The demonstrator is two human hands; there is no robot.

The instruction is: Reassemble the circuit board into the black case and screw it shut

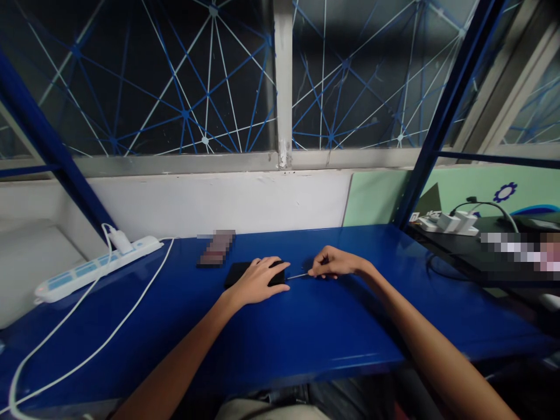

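Note:
A flat black rectangular case (234, 274) lies on the blue table. My left hand (258, 280) spans it from above, fingers over its far side and thumb along its near edge, holding it against the tabletop. Just to the right, my right hand (330, 263) is closed in a pinch on a thin grey metal rod (297, 276). The rod points left, with its tip at or very near the case's right end; whether they touch I cannot tell. The handle end, if any, is hidden in my fingers.
A phone-like slab (216, 248), partly pixelated, lies behind the case. At left a white power strip (98, 269) trails a white cable (144, 291). Blue frame posts (431, 111) flank the table (280, 332). Plugs and cables (457, 221) sit on a dark surface to the right.

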